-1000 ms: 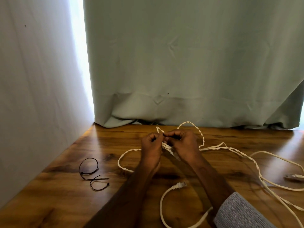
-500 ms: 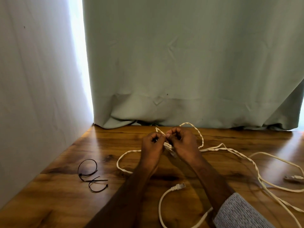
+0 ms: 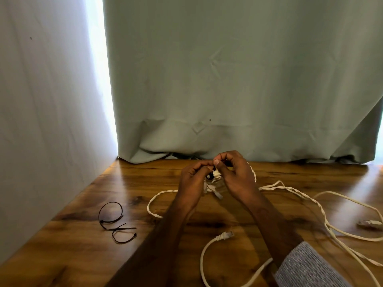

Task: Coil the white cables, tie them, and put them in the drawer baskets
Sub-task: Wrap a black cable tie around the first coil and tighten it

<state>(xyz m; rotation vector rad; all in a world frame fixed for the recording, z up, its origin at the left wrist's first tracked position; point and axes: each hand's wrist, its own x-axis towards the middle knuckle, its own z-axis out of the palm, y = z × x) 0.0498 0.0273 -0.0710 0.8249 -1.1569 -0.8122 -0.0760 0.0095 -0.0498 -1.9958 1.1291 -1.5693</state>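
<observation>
A twisted white cable loops over the wooden table, bunched between my two hands near the table's far edge. My left hand and my right hand meet over the bunch, fingers curled, pinching a small black tie wrapped on the white strands. One loop of the cable spreads out to the left of my left wrist. A second white cable with a clear plug lies under my forearms.
Two looped black cable ties lie on the table at the left. Another plug end lies at the right edge. A grey-green curtain hangs behind the table, with a white wall on the left.
Both hands have lifted a little and moved toward the curtain with the bunched cable. The black tie now shows between the fingertips.
</observation>
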